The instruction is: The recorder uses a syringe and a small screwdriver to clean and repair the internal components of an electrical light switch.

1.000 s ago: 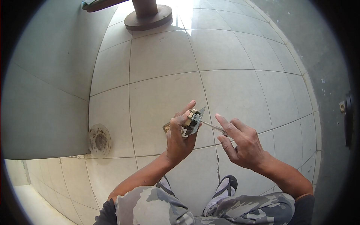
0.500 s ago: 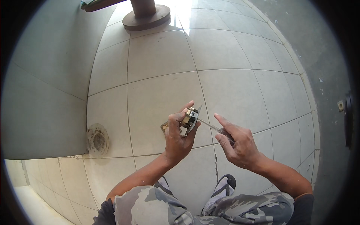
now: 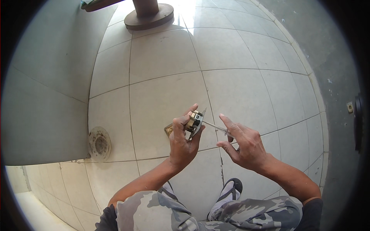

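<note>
Two hands (image 3: 182,148) (image 3: 249,148), one screwdriver (image 3: 214,126), one electrical fitting (image 3: 195,121); below the hands, two flip-flops (image 3: 238,186); beyond the hands, one round-based pedestal (image 3: 149,18).

1 head view, from the left of 2 side-by-side fisheye cameras; upright, unmirrored. Lens sits above the lap, looking down and somewhat ahead: camouflage trousers (image 3: 150,215) lie nearest, along the lower edge. Left hand (image 3: 181,143) and right hand (image 3: 246,147) fall near mid-view, close below. Tiled floor (image 3: 165,96) runs away to a brown round base (image 3: 148,22), farther off, upper edge. Floor lines bow toward the dark rim.
</note>
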